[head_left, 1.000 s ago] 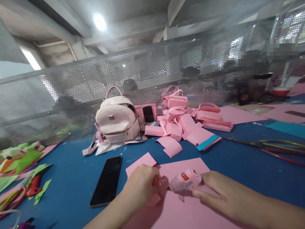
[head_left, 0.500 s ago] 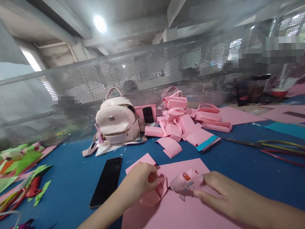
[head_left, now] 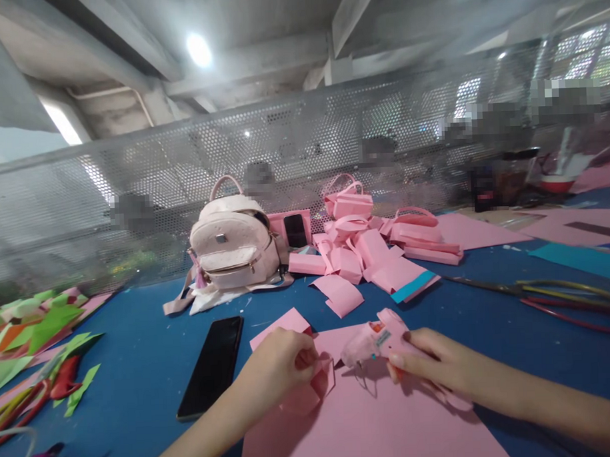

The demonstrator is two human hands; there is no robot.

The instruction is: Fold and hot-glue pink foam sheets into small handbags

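Observation:
My right hand grips a pink glue gun by its handle, with the nozzle pointing left. My left hand is closed on a folded pink paper piece, part of it hidden behind the fingers. The nozzle is close to this piece's right edge; whether it touches I cannot tell. Beneath both hands lies a large pink paper sheet. Another pink paper piece rests just beyond my left hand.
A black phone lies left of my left arm. Behind stand a pale backpack and a heap of pink paper pieces. Scissors lie at right, more scissors and green paper scraps at left. A perforated metal screen closes off the back.
My right hand has tilted the glue gun, its back end now higher and its handle more exposed. My left hand has shifted slightly, still on the folded piece.

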